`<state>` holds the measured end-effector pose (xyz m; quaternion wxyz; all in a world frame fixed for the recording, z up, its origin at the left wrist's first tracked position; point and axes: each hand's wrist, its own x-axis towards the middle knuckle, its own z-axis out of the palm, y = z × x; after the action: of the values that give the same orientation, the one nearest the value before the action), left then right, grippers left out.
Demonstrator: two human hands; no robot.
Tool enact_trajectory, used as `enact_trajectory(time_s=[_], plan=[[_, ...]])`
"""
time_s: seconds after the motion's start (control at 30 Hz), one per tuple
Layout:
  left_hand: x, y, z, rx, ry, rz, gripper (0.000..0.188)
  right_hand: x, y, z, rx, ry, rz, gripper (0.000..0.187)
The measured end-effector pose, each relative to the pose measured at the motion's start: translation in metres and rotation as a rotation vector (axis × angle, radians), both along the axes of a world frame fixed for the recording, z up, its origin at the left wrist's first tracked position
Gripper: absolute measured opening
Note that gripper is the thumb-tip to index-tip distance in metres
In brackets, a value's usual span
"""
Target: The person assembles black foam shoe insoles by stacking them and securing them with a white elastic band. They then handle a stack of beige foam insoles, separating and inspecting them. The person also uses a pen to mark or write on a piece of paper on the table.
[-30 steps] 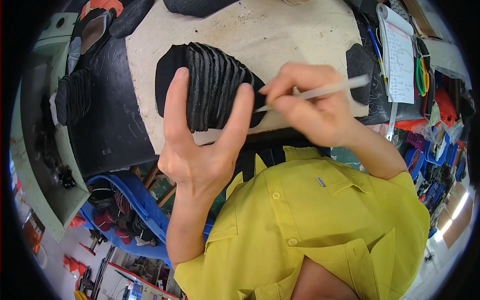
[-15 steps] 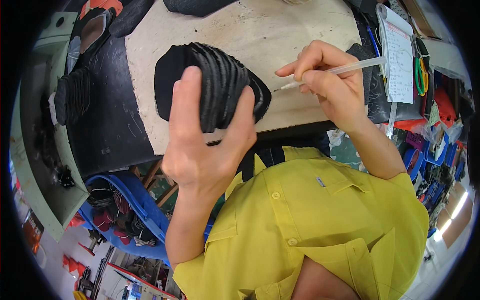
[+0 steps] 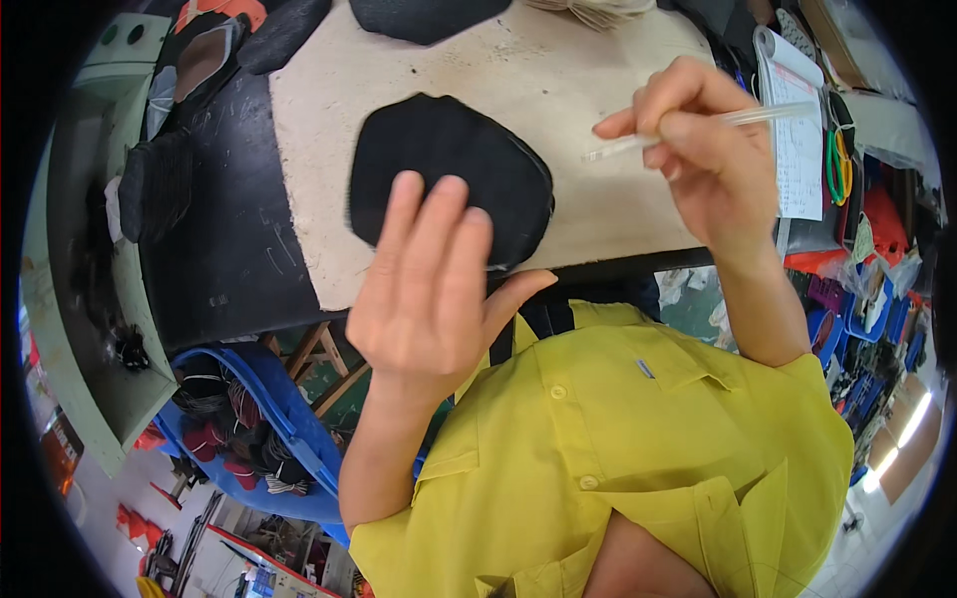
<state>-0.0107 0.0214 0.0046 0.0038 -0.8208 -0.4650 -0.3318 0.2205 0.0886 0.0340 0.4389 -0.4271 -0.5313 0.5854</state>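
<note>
1. At the middle of a pale board (image 3: 618,214), which lies on a black table (image 3: 234,254), sits a stack of black pieces (image 3: 454,149), near the board's front edge.
2. The stack looks matte and dark, with a broad, smooth top piece. Its outline is rounded, with small bumps along the far side and a blunt bulge to the right, where thin lines along the rim show layered edges.
3. The left hand (image 3: 424,309) has a loose grip: three fingers stretch forward over the stack's near part, hiding some of it, and the thumb spreads out to the right. The fingertips are slightly blurred.
4. The right hand (image 3: 723,164) hangs to the right of the stack, well apart from it, its grip pinching a slim, translucent pen (image 3: 623,149) between thumb and fingers. The pen's tip points left, toward the stack.
5. Behind the pen's back end, a notepad (image 3: 795,184) with writing is partly covered.
6. At the board's far edge lie a dark flat piece (image 3: 429,18) and a tan bundle (image 3: 595,10).
7. To the left, another black stack (image 3: 158,189) rests on the table; a blue bin (image 3: 289,419) stands below.
</note>
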Motion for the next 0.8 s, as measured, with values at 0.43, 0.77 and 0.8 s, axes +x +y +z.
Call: enact_trajectory(time_s=[0.43, 0.77, 0.8], plan=[[0.005, -0.008, -0.017, 0.085, -0.131, 0.17, 0.033, -0.072, 0.009, 0.019, 0.468, -0.486, 0.308, 0.011], [0.004, -0.01, -0.016, 0.095, -0.061, 0.185, 0.024, -0.077, 0.01, 0.023, 0.373, -0.483, 0.191, 0.009], [0.005, -0.01, -0.017, 0.1, -0.06, 0.189, 0.023, -0.076, 0.011, 0.021, 0.399, -0.485, 0.213, 0.009]])
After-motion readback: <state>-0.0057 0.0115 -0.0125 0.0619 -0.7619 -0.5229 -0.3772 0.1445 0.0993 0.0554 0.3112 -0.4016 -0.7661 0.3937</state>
